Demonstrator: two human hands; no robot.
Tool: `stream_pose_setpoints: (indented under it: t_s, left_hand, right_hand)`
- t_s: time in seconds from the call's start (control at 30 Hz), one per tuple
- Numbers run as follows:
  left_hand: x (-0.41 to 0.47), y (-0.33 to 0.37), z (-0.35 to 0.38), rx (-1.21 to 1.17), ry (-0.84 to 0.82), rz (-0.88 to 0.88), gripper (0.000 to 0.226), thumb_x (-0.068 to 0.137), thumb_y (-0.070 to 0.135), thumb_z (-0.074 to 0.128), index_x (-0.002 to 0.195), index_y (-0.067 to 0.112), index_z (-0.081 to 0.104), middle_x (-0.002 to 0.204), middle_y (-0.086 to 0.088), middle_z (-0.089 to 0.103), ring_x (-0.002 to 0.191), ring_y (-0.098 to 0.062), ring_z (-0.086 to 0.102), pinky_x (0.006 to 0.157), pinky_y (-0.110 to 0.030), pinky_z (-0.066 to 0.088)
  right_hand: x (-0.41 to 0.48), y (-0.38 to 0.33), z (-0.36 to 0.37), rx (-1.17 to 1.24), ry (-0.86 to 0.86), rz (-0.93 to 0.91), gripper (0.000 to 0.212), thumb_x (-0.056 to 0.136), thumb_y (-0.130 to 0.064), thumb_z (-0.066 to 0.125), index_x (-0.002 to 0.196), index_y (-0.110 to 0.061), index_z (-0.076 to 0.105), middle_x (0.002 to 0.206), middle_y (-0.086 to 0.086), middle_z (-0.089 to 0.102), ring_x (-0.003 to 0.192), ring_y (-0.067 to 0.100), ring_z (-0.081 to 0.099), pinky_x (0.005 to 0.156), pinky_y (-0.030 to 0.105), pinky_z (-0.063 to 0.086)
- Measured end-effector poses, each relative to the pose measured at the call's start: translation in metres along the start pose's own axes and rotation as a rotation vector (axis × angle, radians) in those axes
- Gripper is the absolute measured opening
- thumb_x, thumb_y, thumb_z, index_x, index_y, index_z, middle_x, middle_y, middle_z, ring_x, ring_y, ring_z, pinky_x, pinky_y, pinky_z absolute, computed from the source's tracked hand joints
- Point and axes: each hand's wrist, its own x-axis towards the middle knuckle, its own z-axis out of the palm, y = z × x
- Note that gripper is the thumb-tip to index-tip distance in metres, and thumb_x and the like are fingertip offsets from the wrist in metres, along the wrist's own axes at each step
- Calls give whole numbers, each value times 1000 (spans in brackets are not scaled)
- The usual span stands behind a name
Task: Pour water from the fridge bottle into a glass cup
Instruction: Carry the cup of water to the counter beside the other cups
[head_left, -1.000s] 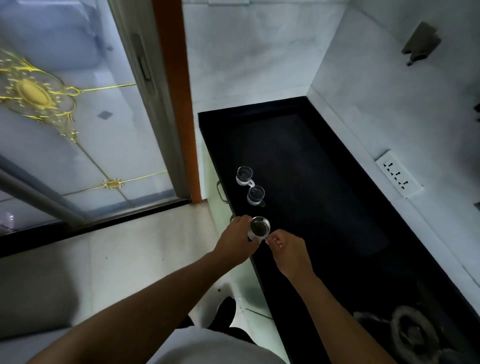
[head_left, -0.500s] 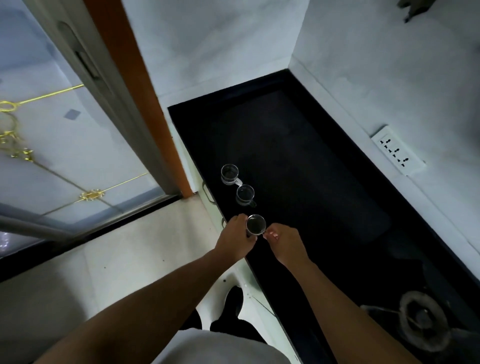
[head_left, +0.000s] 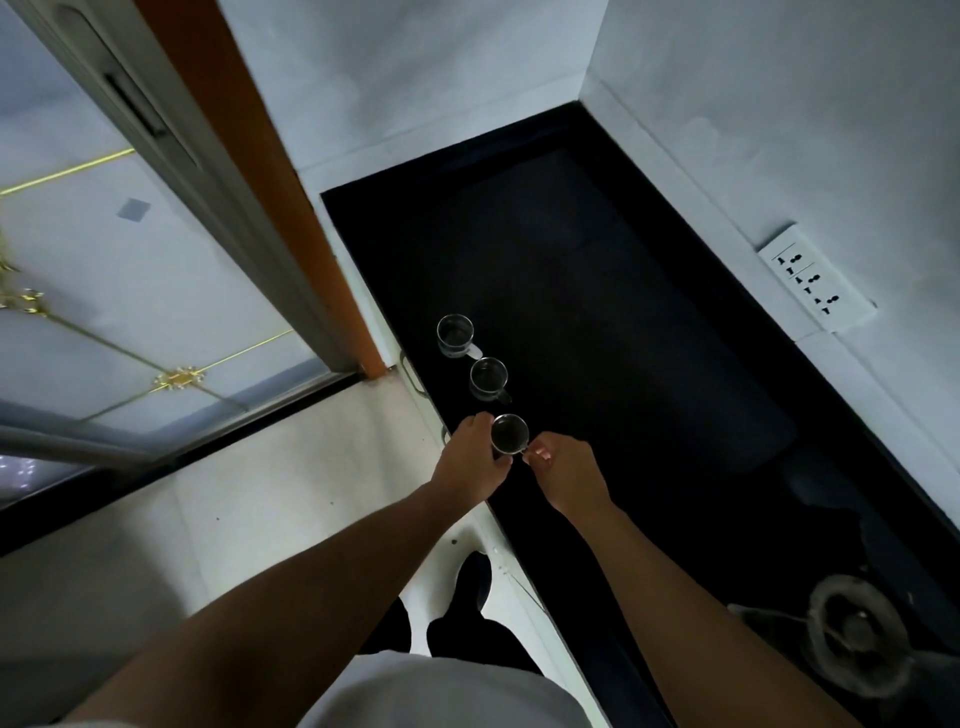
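Observation:
Three small glass cups with handles stand in a row along the left edge of the black counter (head_left: 597, 312). The nearest glass cup (head_left: 510, 434) is held from both sides: my left hand (head_left: 470, 462) wraps its left wall and my right hand (head_left: 563, 470) pinches its handle. The middle cup (head_left: 488, 379) and the far cup (head_left: 455, 335) stand apart beyond it, untouched. All three cups look empty. No fridge bottle is in view.
A gas burner (head_left: 857, 634) sits at the counter's near right end. A wall socket (head_left: 815, 286) is on the right wall. An orange door frame (head_left: 270, 171) and a glass panel (head_left: 104, 291) lie left. My feet (head_left: 467, 613) stand on pale floor.
The camera view has shifted and tilted slightly. Both hands stay on the nearest cup, which remains at the same spot on the counter edge.

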Motion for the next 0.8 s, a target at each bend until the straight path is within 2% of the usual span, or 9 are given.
stream_pose_setpoints:
  t_s: [0.1,0.3,0.43,0.5,0.6,0.8]
  left_hand:
    - [1,-1,1,5,5,2,44,84,18,77,123,13,56,119,-5,62,110,-17,61,94,-30,53]
    - [2,-1,3,5,17,-5,47,83,16,78,124,13,56,121,-5,62,113,-17,61,96,-29,52]
    - [1,1,-1,46,-24,-37,52,81,15,79,125,11,53,123,-7,60,116,-21,58,99,-36,52]
    - [-1,1,-6,102,-32,-57,53,79,15,79,124,9,51,121,-9,58,117,-24,56,100,-39,51]
    - [-8,7,-20,239,-14,-46,55,79,24,79,124,11,51,121,-10,58,116,-27,56,98,-38,50]
    - [-38,28,-77,603,-88,122,54,82,51,69,123,20,51,118,-4,57,114,-25,54,95,-41,43]
  right_hand:
    - [1,-1,2,3,-8,13,18,94,-26,57,78,-22,64,75,-6,65,68,13,64,66,39,58]
    - [2,-5,0,0,-26,23,20,94,-27,56,75,-22,61,73,-5,63,66,14,62,59,32,50]
    - [-2,-11,-4,-20,-35,10,16,93,-29,60,81,-18,59,78,-3,63,69,16,61,63,34,51]
    - [-6,-17,-9,-54,-12,6,13,91,-30,64,91,-17,60,86,-1,63,75,17,62,69,36,53]
    - [-19,-28,-23,-152,33,-15,24,92,-32,65,107,-14,61,102,5,62,89,23,62,77,39,54]
    - [-71,-54,-65,-331,-15,27,39,90,-40,67,120,-16,59,117,8,60,106,27,61,87,39,52]
